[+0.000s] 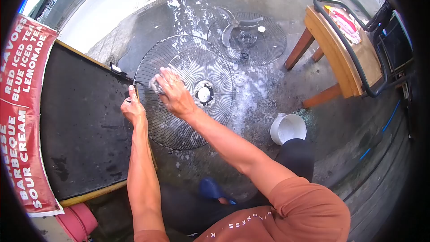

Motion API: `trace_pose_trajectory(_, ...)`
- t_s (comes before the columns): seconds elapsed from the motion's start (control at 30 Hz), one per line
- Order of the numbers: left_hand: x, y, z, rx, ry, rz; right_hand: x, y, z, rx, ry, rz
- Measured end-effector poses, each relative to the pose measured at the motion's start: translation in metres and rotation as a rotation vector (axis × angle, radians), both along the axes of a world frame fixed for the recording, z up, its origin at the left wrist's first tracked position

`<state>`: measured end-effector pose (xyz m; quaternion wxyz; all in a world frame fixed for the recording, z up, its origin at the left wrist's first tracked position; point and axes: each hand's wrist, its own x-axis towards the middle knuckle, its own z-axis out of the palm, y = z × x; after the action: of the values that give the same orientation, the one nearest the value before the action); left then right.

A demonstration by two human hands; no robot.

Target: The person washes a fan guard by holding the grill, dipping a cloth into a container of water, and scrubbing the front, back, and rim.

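A round wire fan guard (197, 127) with a pale centre cap stands in front of me, wet and streaked with suds. My left hand (133, 107) is closed on its left rim, thumb up. Against the upper left wires, my right hand (174, 92) presses a greyish, sudsy scrubber (156, 84), its fingers bent over it. Beyond lies a second fan guard (268, 49) on the wet ground, with curved fan blades (229, 31) on it.
On the left are a black-topped table (85, 130) and a red banner (22, 107). A white pail (289, 129) sits near my knee. At right stands a wooden stool (333, 62) with a pink-and-white item (345, 23) on top. White foam (246, 94) streaks the ground.
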<state>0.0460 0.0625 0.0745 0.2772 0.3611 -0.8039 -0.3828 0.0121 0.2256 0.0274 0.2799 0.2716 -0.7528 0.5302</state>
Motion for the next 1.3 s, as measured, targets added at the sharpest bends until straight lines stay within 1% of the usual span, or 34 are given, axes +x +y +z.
trace_pose_trajectory(0.03, 0.002, -0.003, -0.002, -0.010, -0.008, 0.000, 0.004, 0.004, -0.007, 0.018, -0.002, 0.032)
trace_pose_trajectory(0.07, 0.003, -0.006, -0.003, -0.019, -0.014, -0.001, -0.004, 0.011, -0.026, 0.019, 0.027, -0.092)
trace_pose_trajectory(0.13, 0.004, -0.012, -0.005, -0.004, -0.053, 0.027, -0.017, 0.039, -0.055, -0.017, -0.259, -0.041)
trace_pose_trajectory(0.17, 0.005, -0.013, -0.007, 0.005, -0.074, 0.042, -0.019, 0.059, -0.054, -0.069, -0.421, -0.125)
trace_pose_trajectory(0.2, 0.006, -0.012, -0.010, 0.016, -0.029, 0.036, -0.019, 0.071, -0.051, -0.120, -0.587, -0.212)
trace_pose_trajectory(0.27, 0.004, -0.009, -0.013, 0.035, 0.074, 0.027, -0.037, 0.065, -0.074, -0.092, -0.741, -0.434)
trace_pose_trajectory(0.3, 0.005, -0.006, -0.012, 0.037, 0.075, 0.041, -0.039, 0.063, -0.085, -0.075, -0.823, -0.549)
trace_pose_trajectory(0.33, 0.005, -0.001, -0.008, 0.042, 0.077, 0.054, -0.032, 0.057, -0.088, -0.113, -0.738, -0.489)
trace_pose_trajectory(0.37, 0.002, 0.004, -0.005, 0.046, 0.082, 0.064, -0.024, 0.042, -0.088, -0.115, -0.634, -0.529)
trace_pose_trajectory(0.43, 0.002, 0.005, -0.004, 0.089, 0.085, 0.098, 0.013, 0.031, -0.040, -0.127, -0.741, -0.314)
trace_pose_trajectory(0.53, 0.005, -0.005, -0.009, 0.113, 0.048, 0.112, 0.044, 0.011, -0.059, -0.085, -0.380, -0.309)
trace_pose_trajectory(0.63, 0.007, -0.013, -0.013, 0.143, 0.032, 0.111, 0.058, 0.031, -0.070, -0.021, -0.276, -0.200)
trace_pose_trajectory(0.67, 0.004, -0.013, -0.012, 0.159, 0.038, 0.108, 0.060, 0.041, -0.072, 0.016, -0.296, -0.137)
trace_pose_trajectory(0.77, 0.004, -0.015, -0.017, 0.165, 0.064, 0.118, 0.067, 0.066, -0.107, 0.221, -0.263, -0.384)
trace_pose_trajectory(0.8, 0.004, -0.005, -0.010, 0.197, 0.080, 0.145, 0.062, 0.078, -0.114, 0.110, -0.415, -0.419)
trace_pose_trajectory(0.87, 0.005, -0.007, -0.010, 0.133, 0.053, 0.142, 0.044, 0.096, -0.124, -0.119, -0.726, -0.476)
trace_pose_trajectory(0.9, 0.006, -0.008, -0.012, 0.099, 0.033, 0.140, 0.036, 0.092, -0.124, -0.171, -0.617, -0.507)
trace_pose_trajectory(0.97, 0.007, -0.014, -0.018, 0.131, 0.050, 0.114, 0.017, 0.078, -0.115, -0.267, -0.391, -0.572)
trace_pose_trajectory(1.0, 0.006, -0.016, -0.019, 0.147, 0.066, 0.106, 0.011, 0.071, -0.102, -0.180, -0.302, -0.484)
trace_pose_trajectory(1.07, 0.006, -0.012, -0.015, 0.102, 0.051, 0.119, 0.005, 0.057, -0.073, -0.014, -0.129, -0.301)
trace_pose_trajectory(1.17, 0.005, -0.012, -0.014, 0.051, 0.047, 0.107, -0.009, 0.073, -0.088, 0.092, -0.076, -0.320)
trace_pose_trajectory(1.2, 0.008, -0.013, -0.015, 0.039, 0.043, 0.100, -0.008, 0.082, -0.093, 0.178, -0.174, -0.411)
trace_pose_trajectory(1.3, 0.007, -0.014, -0.017, 0.115, 0.086, 0.064, 0.013, 0.078, -0.099, 0.196, -0.250, -0.524)
